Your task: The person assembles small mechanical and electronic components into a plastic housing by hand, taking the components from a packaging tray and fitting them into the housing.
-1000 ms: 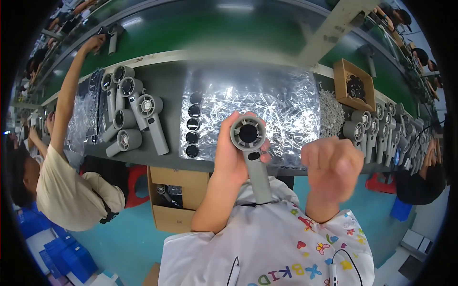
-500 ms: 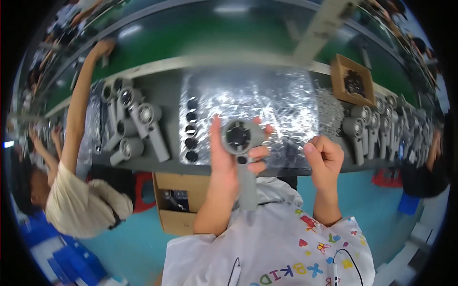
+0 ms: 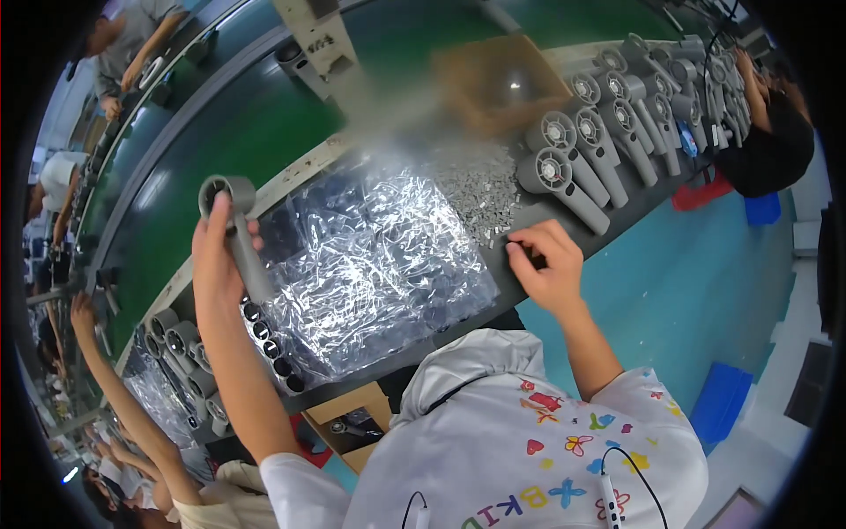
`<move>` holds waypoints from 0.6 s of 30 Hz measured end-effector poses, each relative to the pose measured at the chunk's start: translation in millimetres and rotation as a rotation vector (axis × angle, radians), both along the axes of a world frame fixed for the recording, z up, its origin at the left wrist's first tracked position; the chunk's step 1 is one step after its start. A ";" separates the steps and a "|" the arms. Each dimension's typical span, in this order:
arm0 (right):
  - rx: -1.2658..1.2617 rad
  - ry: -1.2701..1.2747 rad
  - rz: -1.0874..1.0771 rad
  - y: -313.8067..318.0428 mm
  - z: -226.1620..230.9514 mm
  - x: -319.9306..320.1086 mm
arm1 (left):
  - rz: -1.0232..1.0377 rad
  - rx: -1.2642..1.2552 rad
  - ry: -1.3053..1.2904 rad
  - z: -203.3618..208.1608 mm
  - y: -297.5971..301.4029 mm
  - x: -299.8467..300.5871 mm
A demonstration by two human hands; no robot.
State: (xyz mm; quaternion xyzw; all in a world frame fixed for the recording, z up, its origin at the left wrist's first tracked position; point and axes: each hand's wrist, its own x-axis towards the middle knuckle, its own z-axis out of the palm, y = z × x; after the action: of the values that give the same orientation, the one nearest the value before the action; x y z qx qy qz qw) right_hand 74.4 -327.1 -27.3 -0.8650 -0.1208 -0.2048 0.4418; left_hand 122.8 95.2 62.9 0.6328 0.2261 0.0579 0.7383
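My left hand [image 3: 216, 256] is wrapped round a grey handheld fan [image 3: 250, 264], its thumb on the round head. It holds the fan beyond the left part of the shiny clear plastic sheet [image 3: 379, 264], by the edge of the green conveyor. My right hand [image 3: 555, 269] is at the near side of a pile of small grey pieces [image 3: 480, 189]. Its fingers are curled and thumb and index finger come close together; whatever lies between them is too small to make out. Several round black discs [image 3: 271, 348] lie in a row along the sheet's left edge.
Rows of grey fans [image 3: 586, 141] lie to the right of the pile, more fans [image 3: 181, 344] at the left. A cardboard box [image 3: 502, 84] stands behind the pile. The green conveyor [image 3: 176, 212] runs along the far side. A co-worker's arm [image 3: 132, 406] reaches in from the left.
My left hand has carried the fan from in front of my chest out to the far left, towards the conveyor. My right hand has moved to the small grey pieces. The view has turned.
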 end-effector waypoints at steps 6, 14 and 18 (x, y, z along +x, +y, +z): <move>-0.113 0.034 -0.068 11.2 5.2 4.1 | -0.113 0.619 0.126 -7.6 39.3 108.4; -0.219 -0.020 -0.025 16.8 7.6 5.6 | 0.045 1.341 0.244 -49.2 122.2 203.5; -0.241 -0.029 0.036 15.5 10.9 8.8 | 0.072 1.324 0.347 -46.1 129.8 214.0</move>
State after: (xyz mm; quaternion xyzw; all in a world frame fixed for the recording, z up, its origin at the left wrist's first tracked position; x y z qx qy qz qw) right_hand 83.2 -311.5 -16.4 -0.9064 -0.1665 -0.1934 0.3366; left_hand 336.8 225.0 16.8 0.9431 0.2791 0.1060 0.1466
